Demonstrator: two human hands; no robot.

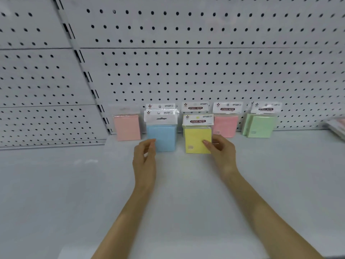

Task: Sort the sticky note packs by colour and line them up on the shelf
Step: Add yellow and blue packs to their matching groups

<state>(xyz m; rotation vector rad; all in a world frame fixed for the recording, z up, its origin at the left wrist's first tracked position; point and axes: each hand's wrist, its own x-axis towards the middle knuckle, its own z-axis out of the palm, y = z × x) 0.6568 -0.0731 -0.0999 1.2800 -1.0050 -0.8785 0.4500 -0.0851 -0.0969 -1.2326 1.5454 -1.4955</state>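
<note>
— Two bare forearms are seen lowest in the frame, reaching up toward the middle. What is shown of the hands?

— At centre left, the left hand (144,156) is held with its fingers curled and a narrow gap between thumb and fingertips. Nothing is held in that grip; its fingertips lie at the lower left corner of the blue packs (162,135), though contact cannot be confirmed. At centre right, the right hand (221,152) is laid against the right edge of the front yellow pack (197,140), with fingertips on its face. Whether the pack is actually pinched cannot be told.

— Where are the sticky note packs placed?

— A row is formed on the white shelf (74,184), upright along the pegboard back wall (186,62), across the middle of the frame. From left to right, a pale pink pack (127,128), two blue packs one behind the other, two yellow packs likewise, a deeper pink pack (225,126), and green packs (260,126) overlapped one in front of another are seen. The front blue and yellow packs are set forward of the others.

— Is anything else shown?

— At the right edge, part of a blurred packet (336,128) is seen lying flat on the shelf; its contents cannot be made out.
</note>
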